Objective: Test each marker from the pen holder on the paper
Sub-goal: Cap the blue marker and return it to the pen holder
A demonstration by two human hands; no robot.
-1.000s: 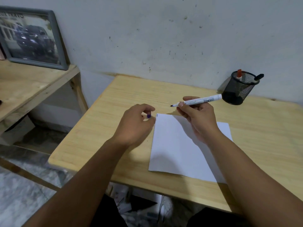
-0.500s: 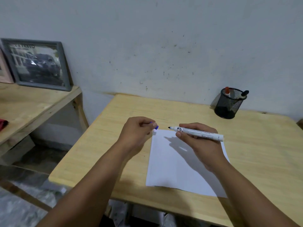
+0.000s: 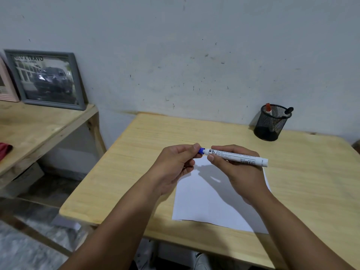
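**Head view: cap and marker brought together above the paper**

Head view: a white cylindrical marker with black print (image 3: 236, 157) is held roughly level in the right hand (image 3: 238, 172), the fingers (image 3: 211, 158) closed around its barrel near the tip end. A small blue plastic cap (image 3: 201, 151) is pinched in the closed fingertips of the left hand (image 3: 173, 168) and is seen touching the marker's tip end; how far it is seated cannot be told. Both hands are raised over the far edge of a white rectangular sheet of paper (image 3: 210, 203), which lies flat on the light wooden worktop (image 3: 124, 172). A black wire-mesh cylindrical pen holder (image 3: 271, 122) stands well apart at the worktop's far right, by the wall, with a red-capped marker (image 3: 268, 109) and a black-capped marker (image 3: 287, 112) leaning inside it. A grey-framed picture (image 3: 46, 78) is propped on a wooden shelf (image 3: 39, 125) to the left.
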